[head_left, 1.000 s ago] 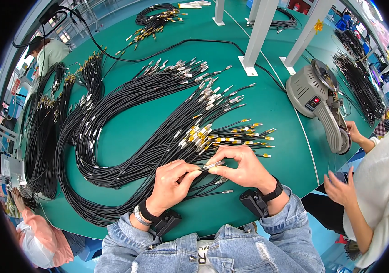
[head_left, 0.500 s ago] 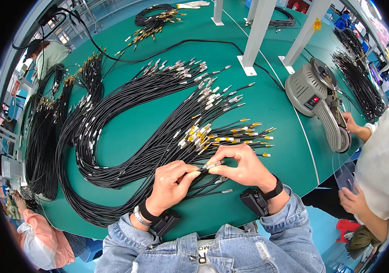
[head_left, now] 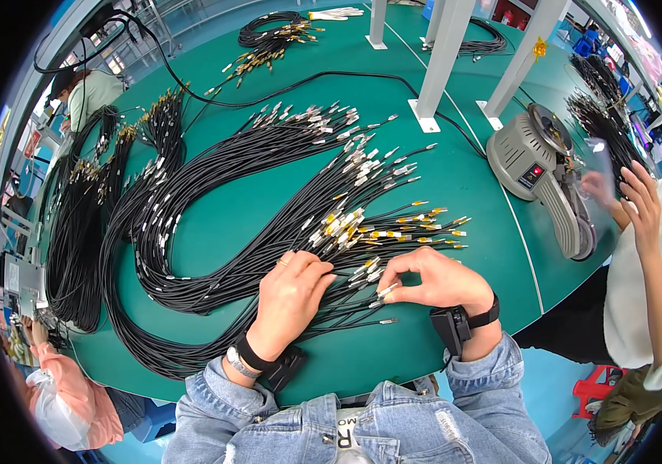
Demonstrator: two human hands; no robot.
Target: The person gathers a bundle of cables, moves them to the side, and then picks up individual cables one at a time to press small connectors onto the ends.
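A long bundle of black cables [head_left: 219, 282] curves across the green table, with metal connector ends and white or yellow tags fanned out in front of me. My right hand [head_left: 445, 280] is closed, thumb and index finger pinching the silver end of a black cable [head_left: 387, 291] at the near side of the fan. To its left, my left hand [head_left: 291, 298] rests on the bundle, its fingers curled together over the cables; what lies under the fingertips is hidden. Yellow-tagged ends [head_left: 344, 226] lie just beyond my hands.
A grey machine with a reel [head_left: 530, 158] stands at the right, beside a co-worker's raised hand [head_left: 642, 203]. White metal posts [head_left: 443, 69] rise from the green table [head_left: 462, 185]. More cable bundles [head_left: 76, 247] hang at the left; a coiled one [head_left: 273, 35] lies at the back.
My hands have moved apart: the right went slightly right and down, and the left turned onto the bundle. The co-worker's hands rose beside the machine.
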